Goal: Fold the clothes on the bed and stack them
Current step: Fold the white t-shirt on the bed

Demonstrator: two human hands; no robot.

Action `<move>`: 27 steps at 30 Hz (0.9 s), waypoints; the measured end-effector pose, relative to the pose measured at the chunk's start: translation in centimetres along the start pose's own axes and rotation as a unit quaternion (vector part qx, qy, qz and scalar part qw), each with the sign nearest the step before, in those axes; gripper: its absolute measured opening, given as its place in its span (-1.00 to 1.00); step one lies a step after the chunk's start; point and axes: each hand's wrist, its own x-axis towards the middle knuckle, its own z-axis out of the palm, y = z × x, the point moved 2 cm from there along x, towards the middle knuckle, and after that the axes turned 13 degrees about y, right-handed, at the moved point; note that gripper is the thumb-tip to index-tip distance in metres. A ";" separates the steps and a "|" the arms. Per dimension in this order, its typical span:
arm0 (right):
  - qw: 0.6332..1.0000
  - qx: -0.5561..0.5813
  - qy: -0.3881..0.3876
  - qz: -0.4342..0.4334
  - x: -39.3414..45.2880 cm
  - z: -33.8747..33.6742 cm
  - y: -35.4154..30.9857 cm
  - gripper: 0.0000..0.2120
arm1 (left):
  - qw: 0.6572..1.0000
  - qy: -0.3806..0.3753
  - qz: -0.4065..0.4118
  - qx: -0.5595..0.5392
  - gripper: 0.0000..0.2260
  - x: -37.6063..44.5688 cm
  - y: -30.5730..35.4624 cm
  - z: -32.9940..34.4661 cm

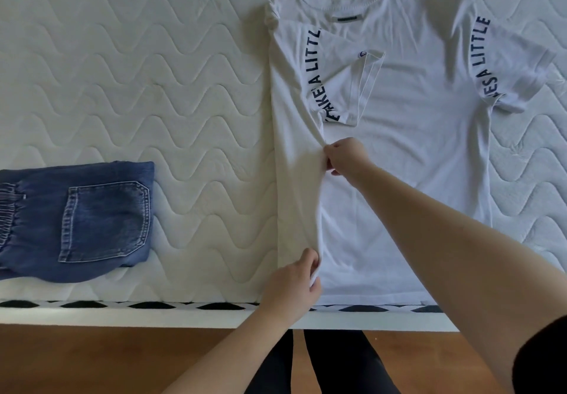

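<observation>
A white T-shirt [408, 154] lies spread flat on the bed [138, 80], collar toward the far side and hem along the near edge of the quilted mattress. Dark lettering runs down each shoulder seam; the part that can be read says "A LITTLE". The shirt's left side is folded inward over the body, so that its short sleeve [352, 87] lies across the chest with the cuff pointing toward the middle, while the opposite sleeve [518, 74] is spread out flat on the mattress.

Both hands work along the folded flap's inner edge. The right hand [345, 156] reaches across from the right, its arm crossing over the lower body of the shirt, and its fingers pinch the fabric edge about halfway up the shirt, just below the folded sleeve. The left hand [294, 280] is down near the hem, fingers curled round the same edge of cloth — the fabric bunches slightly between the two grips and forms a long crease running from one hand to the other.

Well apart to the left, near the mattress's front edge, sits a pair of folded blue jeans [79, 219] (a back pocket faces up, and an elasticated waistband shows at the left border of the view). It does not touch the shirt.

Below the mattress edge runs a black-and-white patterned strip [122, 304], then a wooden floor [92, 360] — the person's dark-clad legs [322, 363] stand there close to the bed.
</observation>
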 end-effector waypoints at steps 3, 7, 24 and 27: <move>0.998 -0.038 0.023 -0.053 0.8 -1.4 0.8 -0.78 | 0.999 -0.021 -0.015 0.026 -0.76 0.3 1.4 1.8; 0.998 -0.023 0.007 -0.062 0.2 -1.3 2.2 -0.85 | 0.998 -0.053 -0.030 0.026 -0.62 1.2 2.5 3.7; 0.984 -0.163 -0.064 -0.035 -7.6 -1.1 11.8 -0.79 | 0.938 0.089 -0.303 -0.142 -0.68 2.8 -4.9 0.3; 0.952 -0.231 -0.193 -0.046 -9.1 -0.5 13.3 -0.64 | 0.935 0.017 -0.301 -0.187 -0.76 2.7 -4.6 1.1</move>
